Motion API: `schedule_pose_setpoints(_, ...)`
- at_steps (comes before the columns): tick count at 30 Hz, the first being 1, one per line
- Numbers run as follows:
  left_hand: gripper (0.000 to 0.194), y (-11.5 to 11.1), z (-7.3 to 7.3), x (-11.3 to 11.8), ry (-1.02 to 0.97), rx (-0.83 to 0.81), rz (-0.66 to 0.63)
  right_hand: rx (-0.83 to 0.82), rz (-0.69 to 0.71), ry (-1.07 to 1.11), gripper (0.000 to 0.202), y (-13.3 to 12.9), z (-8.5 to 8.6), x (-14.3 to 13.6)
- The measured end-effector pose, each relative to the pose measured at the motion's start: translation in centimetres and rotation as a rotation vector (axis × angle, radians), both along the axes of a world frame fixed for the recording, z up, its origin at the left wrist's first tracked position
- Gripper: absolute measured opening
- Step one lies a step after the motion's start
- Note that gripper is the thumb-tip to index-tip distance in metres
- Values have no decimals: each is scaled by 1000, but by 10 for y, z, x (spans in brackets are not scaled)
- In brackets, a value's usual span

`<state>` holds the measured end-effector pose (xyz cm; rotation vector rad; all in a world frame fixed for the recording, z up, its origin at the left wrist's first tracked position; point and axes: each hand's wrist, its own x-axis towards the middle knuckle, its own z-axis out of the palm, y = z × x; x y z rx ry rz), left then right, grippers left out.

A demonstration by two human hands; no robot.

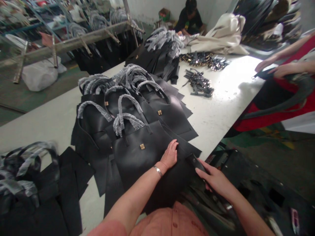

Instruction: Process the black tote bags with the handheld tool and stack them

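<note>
My left hand, with a silver bracelet at the wrist, lies on the right part of a black leather bag panel, nothing held in it. That panel carries a small gold clasp and a handle wrapped in crinkled grey film. Off the table's near edge, my right hand is closed round a dark leather strip, thumb on top. The strip's lower end is lost among dark material. Under and behind the front panel, more black panels with wrapped handles lie overlapped.
Straps with metal fittings lie in piles on the white table. Another stack of panels lies at the left. Beige material is at the back. A co-worker's hands hold a dark piece at the right; another person sits behind.
</note>
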<state>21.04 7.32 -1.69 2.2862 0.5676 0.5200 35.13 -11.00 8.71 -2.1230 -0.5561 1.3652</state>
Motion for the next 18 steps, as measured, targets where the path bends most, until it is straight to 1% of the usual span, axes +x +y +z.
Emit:
schedule_pose_setpoints(2, 45, -1, -1, 0, -10, -9, 9, -52, 28, -8, 61, -10, 1, -1)
schedule_pose_setpoints(4, 45, -1, -2, 0, -18, -11, 13, -45, 38, -7, 61, -4, 0, -3)
schedule_pose_setpoints(7, 44, -1, -3, -1, -25, -20, 26, 36, 15, 0, 60, 26, -3, -7)
schedule_pose_setpoints(9, 43, 0, -4, -1, -20, -26, 47, 90, -37, -14, 57, 48, -2, -5)
schedule_pose_setpoints(11, 39, 1, -3, 0, -16, -28, 61, 132, -107, -60, 58, 57, 2, 2)
schedule_pose_setpoints(13, 36, 1, -1, 0, -5, -22, 47, 156, -212, -109, 62, 51, 10, 13)
schedule_pose_setpoints(15, 35, 1, 2, 2, 23, 2, 19, 138, -309, -107, 66, 32, 16, 25)
schedule_pose_setpoints(16, 35, 1, 2, 2, 40, 22, 6, 112, -333, -82, 68, 20, 18, 30)
schedule_pose_setpoints(18, 34, -1, 3, 4, 73, 68, -10, 50, -339, -6, 69, -3, 19, 37)
